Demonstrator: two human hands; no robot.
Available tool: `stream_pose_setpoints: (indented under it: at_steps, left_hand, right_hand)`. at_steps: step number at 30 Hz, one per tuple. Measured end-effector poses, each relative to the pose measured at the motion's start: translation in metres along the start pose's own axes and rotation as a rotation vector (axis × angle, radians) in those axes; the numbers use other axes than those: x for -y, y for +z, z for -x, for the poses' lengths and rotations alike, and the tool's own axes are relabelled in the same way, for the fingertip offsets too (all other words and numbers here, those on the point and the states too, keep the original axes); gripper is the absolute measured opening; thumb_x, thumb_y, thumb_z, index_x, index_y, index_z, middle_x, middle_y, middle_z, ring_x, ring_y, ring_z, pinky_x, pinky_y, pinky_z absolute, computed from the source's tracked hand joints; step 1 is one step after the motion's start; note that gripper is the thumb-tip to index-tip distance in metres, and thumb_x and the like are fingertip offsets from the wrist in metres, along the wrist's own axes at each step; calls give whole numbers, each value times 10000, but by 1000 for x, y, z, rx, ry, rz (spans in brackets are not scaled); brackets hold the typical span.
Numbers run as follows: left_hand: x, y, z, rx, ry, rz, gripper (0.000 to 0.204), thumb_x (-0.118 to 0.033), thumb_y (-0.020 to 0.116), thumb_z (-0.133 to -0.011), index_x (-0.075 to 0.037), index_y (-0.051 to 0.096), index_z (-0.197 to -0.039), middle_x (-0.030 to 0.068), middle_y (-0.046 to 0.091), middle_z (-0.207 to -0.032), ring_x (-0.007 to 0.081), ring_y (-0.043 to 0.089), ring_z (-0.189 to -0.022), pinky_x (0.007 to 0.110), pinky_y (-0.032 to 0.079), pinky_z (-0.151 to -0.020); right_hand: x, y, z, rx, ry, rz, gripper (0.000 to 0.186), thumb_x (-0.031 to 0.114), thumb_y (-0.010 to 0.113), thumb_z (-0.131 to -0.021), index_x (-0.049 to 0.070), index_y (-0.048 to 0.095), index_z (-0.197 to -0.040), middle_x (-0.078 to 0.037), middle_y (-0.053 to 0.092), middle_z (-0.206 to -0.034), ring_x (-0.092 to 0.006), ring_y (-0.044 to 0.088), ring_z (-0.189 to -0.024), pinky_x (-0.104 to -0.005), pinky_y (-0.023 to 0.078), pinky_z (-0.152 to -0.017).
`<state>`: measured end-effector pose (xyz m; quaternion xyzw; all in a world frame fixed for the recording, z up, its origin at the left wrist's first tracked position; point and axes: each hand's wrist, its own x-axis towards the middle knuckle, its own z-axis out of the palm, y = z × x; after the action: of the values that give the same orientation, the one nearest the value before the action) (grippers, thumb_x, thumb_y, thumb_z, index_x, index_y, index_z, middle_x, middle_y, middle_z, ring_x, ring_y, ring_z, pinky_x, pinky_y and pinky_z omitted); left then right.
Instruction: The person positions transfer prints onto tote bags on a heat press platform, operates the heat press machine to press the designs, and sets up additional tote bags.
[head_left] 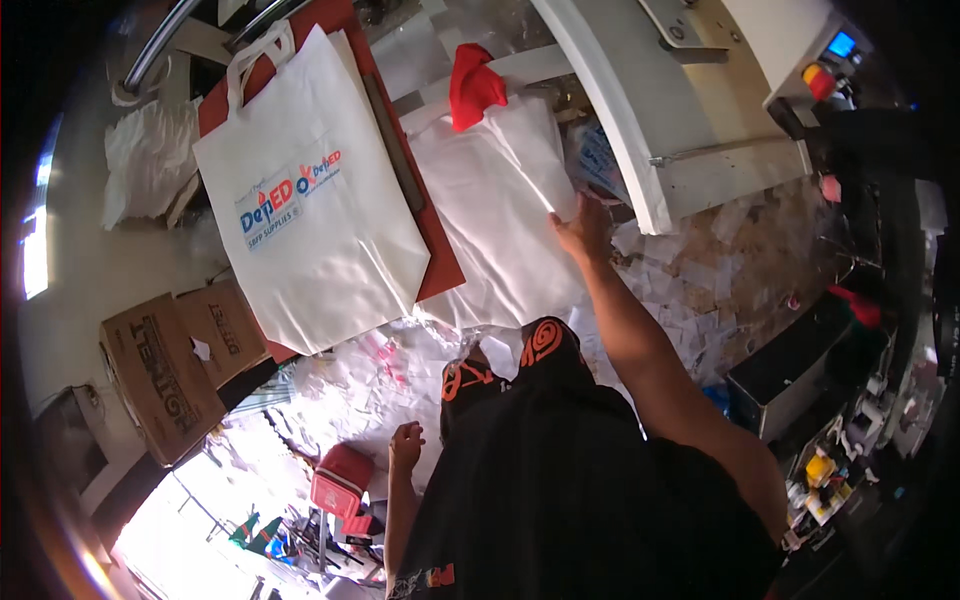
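My right hand (585, 225) grips the right edge of a white fabric bag (485, 240) lying flat, with a red cloth (475, 88) at its top. To the left, a white tote bag (310, 270) with a red and blue print rests on a red-brown board (440, 272). My left hand (405, 440) hangs low by my body, fingers loosely bent and apart, holding nothing that I can see.
Brown cardboard boxes (160, 375) sit at left, a white machine frame (710, 180) at upper right, and a black box (770, 370) at right. Scraps of white paper (670, 290) litter the floor, with a red container (340, 480) near my left arm.
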<state>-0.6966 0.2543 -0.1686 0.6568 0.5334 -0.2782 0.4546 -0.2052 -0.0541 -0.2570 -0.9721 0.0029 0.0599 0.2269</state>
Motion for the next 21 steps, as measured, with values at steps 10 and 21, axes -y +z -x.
stream_pose_setpoints:
  at_steps: [10, 21]
  left_hand:
    - [-33, 36, -36, 17, 185, -10, 346, -314, 569, -955, -6, 682, -1065, 138, 725, -949, 199, 706, -733, 347, 557, -731]
    - [-364, 50, 113, 1184, 612, 699, 643, -511, 453, -1021, -18, 426, -1432, 104, 568, -1303, 201, 543, -1168, 333, 450, -977]
  right_hand:
    - [18, -71, 10, 229, -163, -497, 509, 230, 776, -758, -68, 607, -1135, -253, 681, -1035, -389, 661, -984, -429, 504, -876]
    - [78, -360, 136, -173, 208, -1415, 481, 334, 643, -935, -67, 630, -1201, -166, 663, -1138, -258, 645, -1023, -380, 510, -891]
